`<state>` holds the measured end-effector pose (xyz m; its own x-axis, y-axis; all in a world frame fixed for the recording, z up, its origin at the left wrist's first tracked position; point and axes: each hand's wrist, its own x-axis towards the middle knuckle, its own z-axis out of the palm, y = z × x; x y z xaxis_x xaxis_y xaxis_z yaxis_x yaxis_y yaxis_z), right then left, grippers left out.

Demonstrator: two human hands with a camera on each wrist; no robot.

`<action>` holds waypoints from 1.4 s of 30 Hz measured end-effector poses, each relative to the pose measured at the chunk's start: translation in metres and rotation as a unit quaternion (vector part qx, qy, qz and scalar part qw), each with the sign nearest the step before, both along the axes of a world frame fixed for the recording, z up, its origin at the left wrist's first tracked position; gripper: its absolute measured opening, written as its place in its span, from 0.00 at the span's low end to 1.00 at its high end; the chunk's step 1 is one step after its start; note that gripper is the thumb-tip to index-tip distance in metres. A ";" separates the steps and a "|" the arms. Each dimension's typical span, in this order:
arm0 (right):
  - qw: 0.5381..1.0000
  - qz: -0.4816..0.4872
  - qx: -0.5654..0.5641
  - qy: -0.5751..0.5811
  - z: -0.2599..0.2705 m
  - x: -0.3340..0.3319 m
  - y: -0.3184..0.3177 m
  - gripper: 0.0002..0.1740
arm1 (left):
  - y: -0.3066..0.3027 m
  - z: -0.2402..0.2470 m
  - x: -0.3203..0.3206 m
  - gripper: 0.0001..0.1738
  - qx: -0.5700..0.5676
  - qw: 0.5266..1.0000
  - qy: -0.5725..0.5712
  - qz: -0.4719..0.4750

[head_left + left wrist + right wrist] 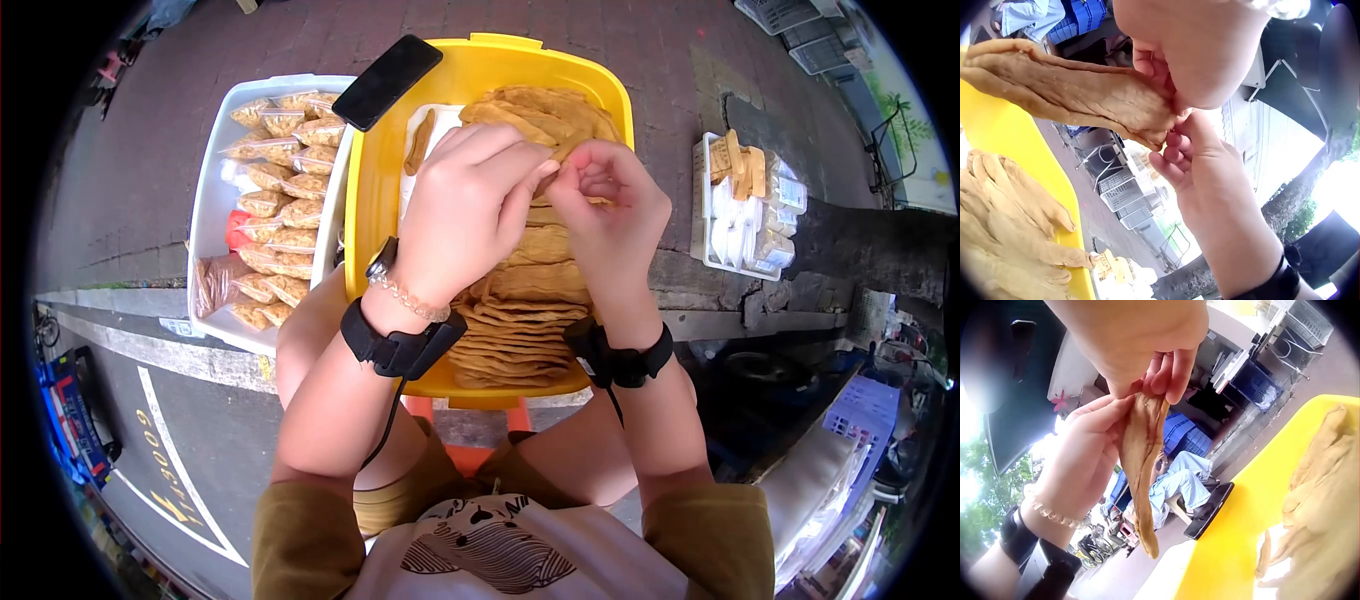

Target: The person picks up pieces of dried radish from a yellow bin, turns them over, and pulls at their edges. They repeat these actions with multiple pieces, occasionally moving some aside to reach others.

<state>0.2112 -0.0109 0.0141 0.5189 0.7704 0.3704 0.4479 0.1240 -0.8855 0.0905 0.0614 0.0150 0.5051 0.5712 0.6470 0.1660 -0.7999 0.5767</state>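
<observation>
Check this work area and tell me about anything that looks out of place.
The black phone looks out of place: it lies across the corner rim of the yellow tub, partly overhanging, so it might slip. One short strip also lies apart from the brown pile.

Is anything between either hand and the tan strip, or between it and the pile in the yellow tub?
Nothing visible. The left hand and right hand both pinch the tan strip, held above the pile in the tub. The black phone on its rim sits to one side.
</observation>
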 end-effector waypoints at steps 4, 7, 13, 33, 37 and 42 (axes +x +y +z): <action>0.998 0.043 -0.019 0.034 0.002 0.002 -0.001 0.06 | 0.000 0.001 -0.001 0.02 -0.088 0.996 -0.033 -0.008; 0.993 0.052 0.004 0.105 0.001 0.004 0.001 0.06 | 0.000 0.005 -0.002 0.02 -0.134 0.990 -0.036 -0.009; 0.973 0.118 -0.043 0.193 0.004 0.014 -0.001 0.07 | 0.000 0.006 -0.002 0.05 -0.226 0.973 -0.019 -0.035; 0.995 0.042 -0.004 -0.093 0.006 0.012 -0.002 0.06 | 0.001 0.004 -0.003 0.03 -0.004 0.999 0.038 -0.004; 0.994 0.025 -0.064 -0.090 0.007 0.008 -0.003 0.07 | 0.001 -0.003 0.000 0.03 0.001 1.000 0.028 -0.013; 0.986 0.073 -0.115 0.101 0.008 0.003 -0.003 0.08 | 0.000 -0.006 0.003 0.02 0.025 0.999 0.030 0.016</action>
